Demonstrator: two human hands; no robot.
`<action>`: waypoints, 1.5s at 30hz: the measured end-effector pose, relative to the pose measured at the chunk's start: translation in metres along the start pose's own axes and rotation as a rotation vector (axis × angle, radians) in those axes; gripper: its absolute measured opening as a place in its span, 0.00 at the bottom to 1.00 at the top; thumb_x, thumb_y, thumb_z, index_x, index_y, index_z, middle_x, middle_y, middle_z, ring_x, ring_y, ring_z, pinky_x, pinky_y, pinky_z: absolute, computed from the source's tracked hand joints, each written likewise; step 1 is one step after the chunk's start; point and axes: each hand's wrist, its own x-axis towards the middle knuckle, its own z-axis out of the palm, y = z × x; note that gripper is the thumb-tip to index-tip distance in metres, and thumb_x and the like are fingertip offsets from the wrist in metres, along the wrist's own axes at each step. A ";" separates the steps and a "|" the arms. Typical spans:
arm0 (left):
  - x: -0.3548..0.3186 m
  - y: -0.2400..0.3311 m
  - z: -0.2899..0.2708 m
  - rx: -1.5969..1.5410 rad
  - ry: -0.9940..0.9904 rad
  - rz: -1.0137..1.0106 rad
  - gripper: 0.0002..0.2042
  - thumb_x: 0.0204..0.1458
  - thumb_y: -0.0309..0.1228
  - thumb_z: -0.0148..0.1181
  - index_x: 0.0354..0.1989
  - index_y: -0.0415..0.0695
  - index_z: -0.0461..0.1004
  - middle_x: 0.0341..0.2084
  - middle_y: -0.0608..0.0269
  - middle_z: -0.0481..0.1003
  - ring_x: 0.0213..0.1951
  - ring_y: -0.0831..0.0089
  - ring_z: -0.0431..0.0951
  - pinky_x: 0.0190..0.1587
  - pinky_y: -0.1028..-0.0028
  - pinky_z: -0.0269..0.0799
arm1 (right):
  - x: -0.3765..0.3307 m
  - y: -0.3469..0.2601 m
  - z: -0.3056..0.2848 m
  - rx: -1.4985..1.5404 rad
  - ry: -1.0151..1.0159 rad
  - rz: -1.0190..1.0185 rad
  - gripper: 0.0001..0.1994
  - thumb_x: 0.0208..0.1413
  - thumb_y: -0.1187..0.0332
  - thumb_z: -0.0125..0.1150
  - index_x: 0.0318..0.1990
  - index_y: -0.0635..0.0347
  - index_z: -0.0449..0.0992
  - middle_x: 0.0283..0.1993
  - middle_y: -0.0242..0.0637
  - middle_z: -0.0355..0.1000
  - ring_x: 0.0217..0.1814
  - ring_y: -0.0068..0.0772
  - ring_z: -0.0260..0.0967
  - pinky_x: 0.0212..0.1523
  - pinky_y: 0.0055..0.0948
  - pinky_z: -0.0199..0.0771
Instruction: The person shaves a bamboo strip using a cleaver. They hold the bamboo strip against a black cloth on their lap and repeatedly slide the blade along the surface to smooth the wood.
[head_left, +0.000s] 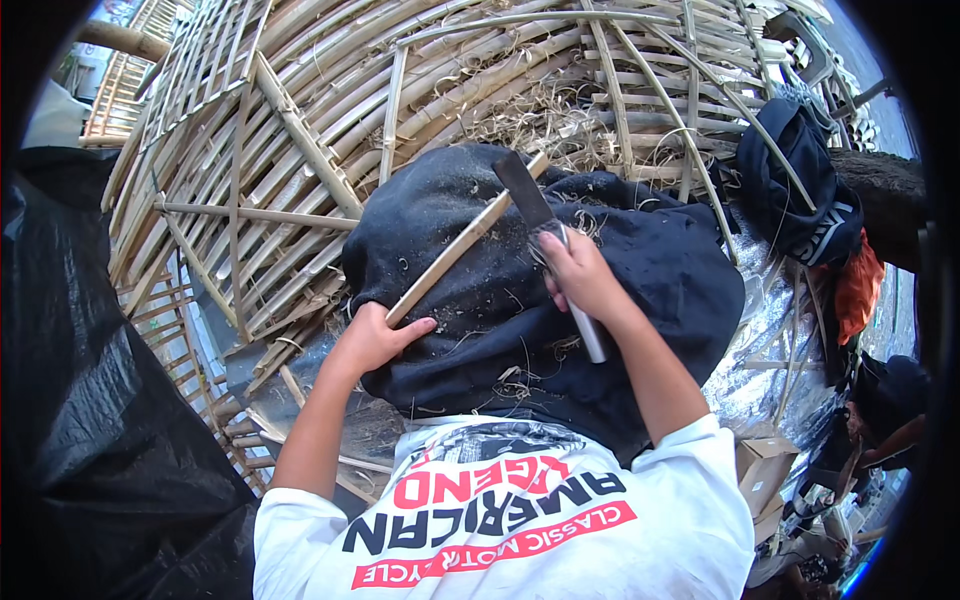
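My left hand (372,340) is closed around the lower end of a flat bamboo strip (452,256), its thumb pointing right. The strip slants up and away to the right over a black cloth (660,262) draped across my lap. In my right hand (582,274) is a knife, its dark, broad blade (530,196) pointing up and left and its pale tubular handle (590,338) extending below my fist. The blade meets or overlaps the strip near its far end; whether they touch I cannot tell. Thin shavings cling to the cloth.
Slatted bamboo panels (300,140) and curly shavings (560,125) spread beyond the cloth. A black plastic sheet (90,380) hangs at the left. On the right are a dark bundled garment (795,185), an orange cloth (860,290), a cardboard box (765,465) and part of another person (885,425).
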 end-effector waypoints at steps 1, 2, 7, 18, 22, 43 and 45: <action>0.000 -0.003 0.001 0.002 0.012 0.010 0.28 0.47 0.52 0.70 0.23 0.32 0.77 0.13 0.60 0.71 0.18 0.72 0.73 0.25 0.69 0.69 | -0.001 -0.008 -0.008 -0.033 -0.019 0.033 0.15 0.68 0.54 0.47 0.40 0.57 0.68 0.18 0.28 0.64 0.12 0.18 0.61 0.12 0.21 0.62; 0.000 -0.003 -0.001 0.010 0.017 0.008 0.28 0.47 0.52 0.70 0.23 0.32 0.77 0.13 0.60 0.71 0.18 0.72 0.73 0.25 0.69 0.69 | -0.002 -0.017 -0.019 -0.065 -0.039 0.073 0.14 0.68 0.54 0.47 0.39 0.55 0.67 0.18 0.28 0.63 0.12 0.17 0.60 0.12 0.20 0.62; -0.001 -0.007 0.001 0.015 -0.010 0.011 0.26 0.48 0.51 0.70 0.28 0.33 0.78 0.14 0.61 0.72 0.18 0.73 0.72 0.25 0.70 0.70 | -0.003 -0.024 0.001 -0.175 -0.017 0.081 0.17 0.67 0.54 0.49 0.40 0.61 0.69 0.18 0.32 0.65 0.13 0.22 0.64 0.14 0.24 0.65; -0.008 0.005 -0.006 0.059 -0.014 -0.046 0.28 0.46 0.52 0.70 0.32 0.32 0.77 0.17 0.60 0.74 0.20 0.72 0.74 0.27 0.70 0.70 | -0.010 -0.020 -0.001 -0.204 -0.083 0.059 0.16 0.68 0.54 0.47 0.41 0.60 0.69 0.20 0.31 0.64 0.13 0.21 0.62 0.14 0.22 0.65; -0.002 0.001 -0.001 0.072 -0.010 -0.039 0.29 0.46 0.50 0.71 0.40 0.32 0.76 0.19 0.60 0.74 0.20 0.73 0.74 0.25 0.71 0.71 | -0.005 -0.011 0.008 -0.010 0.089 -0.003 0.16 0.68 0.55 0.47 0.41 0.59 0.70 0.19 0.32 0.65 0.12 0.21 0.62 0.13 0.23 0.66; -0.009 0.011 0.003 0.189 0.110 -0.015 0.35 0.43 0.57 0.70 0.32 0.26 0.78 0.22 0.42 0.76 0.27 0.56 0.80 0.36 0.62 0.74 | -0.021 -0.005 0.019 -0.150 -0.058 -0.038 0.16 0.66 0.56 0.51 0.38 0.61 0.71 0.19 0.32 0.67 0.15 0.20 0.64 0.17 0.25 0.64; -0.008 0.006 0.005 0.181 0.142 0.018 0.35 0.43 0.57 0.70 0.31 0.26 0.77 0.22 0.41 0.76 0.28 0.56 0.80 0.36 0.62 0.74 | -0.014 0.000 0.018 -0.023 0.160 -0.125 0.14 0.66 0.57 0.51 0.39 0.60 0.70 0.19 0.30 0.66 0.15 0.19 0.62 0.16 0.23 0.62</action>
